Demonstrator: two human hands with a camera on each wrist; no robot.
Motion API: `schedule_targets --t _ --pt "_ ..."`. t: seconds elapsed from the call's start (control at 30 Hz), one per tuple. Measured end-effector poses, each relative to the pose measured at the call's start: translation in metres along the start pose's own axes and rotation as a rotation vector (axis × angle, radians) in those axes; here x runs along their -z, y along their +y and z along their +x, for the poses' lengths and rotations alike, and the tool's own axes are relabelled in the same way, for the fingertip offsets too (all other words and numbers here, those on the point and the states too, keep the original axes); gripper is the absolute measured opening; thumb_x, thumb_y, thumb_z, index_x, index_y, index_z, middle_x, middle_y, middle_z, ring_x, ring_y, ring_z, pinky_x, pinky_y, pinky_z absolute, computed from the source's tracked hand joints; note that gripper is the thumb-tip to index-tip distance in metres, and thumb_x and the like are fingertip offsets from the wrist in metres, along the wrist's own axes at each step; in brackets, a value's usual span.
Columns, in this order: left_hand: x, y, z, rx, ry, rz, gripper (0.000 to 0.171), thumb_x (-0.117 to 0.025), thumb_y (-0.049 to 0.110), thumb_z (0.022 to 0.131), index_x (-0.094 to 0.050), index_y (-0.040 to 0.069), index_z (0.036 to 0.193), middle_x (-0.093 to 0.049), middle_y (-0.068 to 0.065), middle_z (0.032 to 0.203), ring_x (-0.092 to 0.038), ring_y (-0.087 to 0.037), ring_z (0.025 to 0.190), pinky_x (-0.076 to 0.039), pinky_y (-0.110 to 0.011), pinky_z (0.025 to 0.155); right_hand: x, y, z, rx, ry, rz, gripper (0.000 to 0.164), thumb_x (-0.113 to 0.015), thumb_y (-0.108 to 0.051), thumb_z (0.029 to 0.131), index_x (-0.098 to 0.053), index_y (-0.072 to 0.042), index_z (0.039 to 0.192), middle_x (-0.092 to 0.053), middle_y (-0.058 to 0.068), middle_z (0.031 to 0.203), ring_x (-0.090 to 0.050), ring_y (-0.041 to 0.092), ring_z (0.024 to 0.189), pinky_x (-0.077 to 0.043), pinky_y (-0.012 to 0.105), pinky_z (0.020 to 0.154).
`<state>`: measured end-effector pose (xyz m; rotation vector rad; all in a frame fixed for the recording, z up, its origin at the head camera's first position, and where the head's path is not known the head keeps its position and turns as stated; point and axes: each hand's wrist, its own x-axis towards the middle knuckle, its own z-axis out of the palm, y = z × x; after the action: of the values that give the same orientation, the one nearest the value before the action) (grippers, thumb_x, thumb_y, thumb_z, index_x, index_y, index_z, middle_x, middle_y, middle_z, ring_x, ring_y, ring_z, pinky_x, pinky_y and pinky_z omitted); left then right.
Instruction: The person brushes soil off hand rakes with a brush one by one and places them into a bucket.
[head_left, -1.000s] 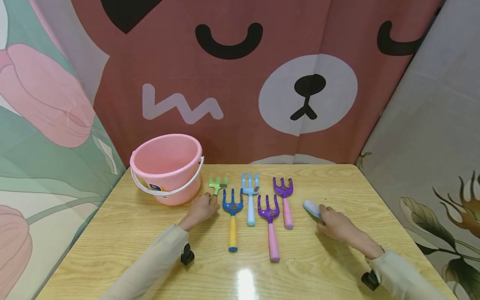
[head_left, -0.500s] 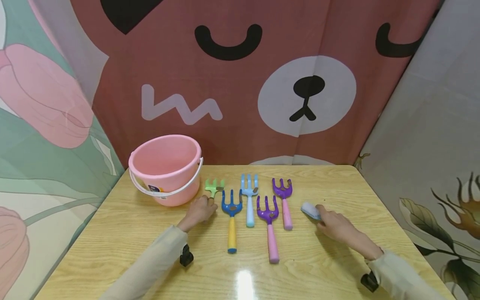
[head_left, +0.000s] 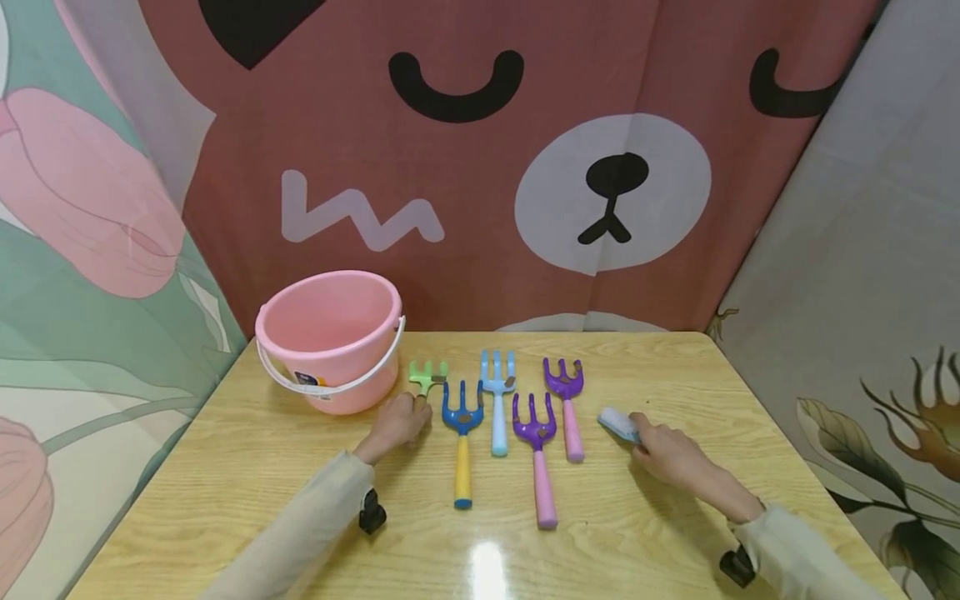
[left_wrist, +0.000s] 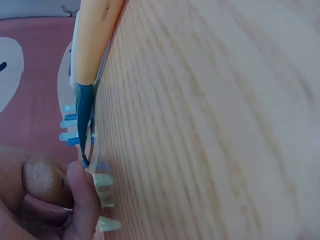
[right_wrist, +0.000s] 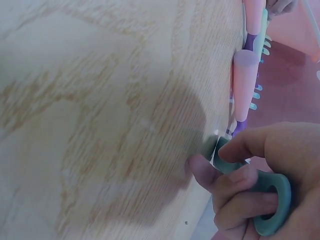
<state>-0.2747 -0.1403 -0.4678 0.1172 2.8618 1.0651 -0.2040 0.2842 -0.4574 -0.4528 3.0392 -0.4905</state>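
Note:
My left hand (head_left: 395, 427) pinches the tan handle of a small green hand rake (head_left: 427, 377) on the table beside the bucket. In the left wrist view the rake's handle end (left_wrist: 46, 181) shows between thumb and finger. My right hand (head_left: 675, 454) holds a small brush (head_left: 618, 423) with a whitish-blue head pointing left. Its teal looped handle (right_wrist: 281, 205) passes through my curled fingers in the right wrist view. Between the hands lie a blue fork with a yellow handle (head_left: 462, 467), a light blue fork (head_left: 498, 417) and two purple forks with pink handles (head_left: 545, 492).
A pink bucket (head_left: 352, 398) with a white handle stands at the table's back left. The wooden table (head_left: 637, 542) ends at a curtain (head_left: 480, 283) with a bear face, and patterned cloth hangs on both sides. Dark wrist cameras (head_left: 372, 510) sit at the sleeves.
The green rake has shifted slightly left with my left hand. The brush head has swung a little to the left in my right hand. The forks between them stay put.

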Motion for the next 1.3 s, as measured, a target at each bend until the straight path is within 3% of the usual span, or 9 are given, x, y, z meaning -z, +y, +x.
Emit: schedule_targets --t 0.13,0.4,0.63,0.77,0.97,1.07,1.3 --pt "0.001 0.0 0.0 0.01 0.012 -0.023 0.032 -0.051 0.019 0.098 -0.055 0.01 0.068 -0.052 -0.003 0.049 -0.057 -0.017 0.042 -0.044 -0.029 0.055 0.001 -0.001 0.001 -0.007 -0.007 -0.002 0.047 -0.06 -0.005 0.093 -0.042 0.013 0.133 -0.057 0.008 0.071 -0.041 0.013 0.045 -0.03 0.024 0.041" --pt "0.002 -0.001 -0.001 0.022 0.062 -0.114 0.017 -0.055 0.019 0.096 -0.057 0.002 0.092 -0.059 -0.009 0.076 -0.06 -0.017 0.044 -0.049 -0.028 0.049 0.001 -0.002 -0.001 -0.03 -0.027 0.018 0.05 -0.061 -0.005 0.092 -0.041 0.013 0.134 -0.06 0.011 0.076 -0.043 0.013 0.046 -0.031 0.024 0.041" --pt "0.004 0.003 -0.001 0.028 0.065 -0.171 0.016 -0.055 0.019 0.095 -0.057 0.004 0.09 -0.059 -0.008 0.075 -0.06 -0.019 0.049 -0.052 -0.03 0.047 -0.001 -0.002 -0.001 -0.037 -0.027 0.013 0.05 -0.061 -0.005 0.092 -0.042 0.011 0.135 -0.057 0.007 0.071 -0.041 0.013 0.046 -0.029 0.025 0.042" --pt "0.005 0.005 0.0 0.016 0.071 -0.147 0.026 -0.056 0.02 0.095 -0.06 -0.001 0.109 -0.062 -0.011 0.087 -0.061 -0.019 0.055 -0.053 -0.029 0.049 -0.002 -0.003 -0.001 -0.044 -0.026 0.004 0.051 -0.061 -0.006 0.091 -0.043 0.01 0.136 -0.05 0.002 0.064 -0.038 0.012 0.044 -0.027 0.024 0.041" --pt "0.006 0.008 0.001 -0.021 0.079 -0.074 0.05 -0.058 0.02 0.095 -0.05 -0.009 0.136 -0.063 -0.02 0.108 -0.063 -0.02 0.065 -0.055 -0.031 0.059 -0.002 -0.003 -0.001 -0.046 -0.022 0.002 0.051 -0.061 -0.006 0.092 -0.042 0.011 0.136 -0.049 0.001 0.063 -0.037 0.011 0.044 -0.027 0.024 0.041" --pt "0.007 0.009 0.0 -0.034 0.084 -0.058 0.048 -0.058 0.02 0.095 -0.053 -0.008 0.134 -0.064 -0.019 0.108 -0.062 -0.02 0.068 -0.054 -0.032 0.065 -0.001 -0.003 -0.001 -0.047 -0.022 -0.001 0.052 -0.061 -0.006 0.092 -0.042 0.011 0.136 -0.048 0.001 0.062 -0.037 0.012 0.044 -0.027 0.024 0.042" --pt "0.008 0.014 -0.002 -0.02 0.072 -0.107 0.04 -0.06 0.021 0.095 -0.058 -0.005 0.126 -0.061 -0.009 0.082 -0.063 -0.021 0.055 -0.054 -0.031 0.061 0.001 -0.005 -0.001 -0.038 -0.012 -0.007 0.052 -0.061 -0.006 0.091 -0.042 0.01 0.137 -0.046 0.001 0.06 -0.036 0.011 0.044 -0.026 0.023 0.041"
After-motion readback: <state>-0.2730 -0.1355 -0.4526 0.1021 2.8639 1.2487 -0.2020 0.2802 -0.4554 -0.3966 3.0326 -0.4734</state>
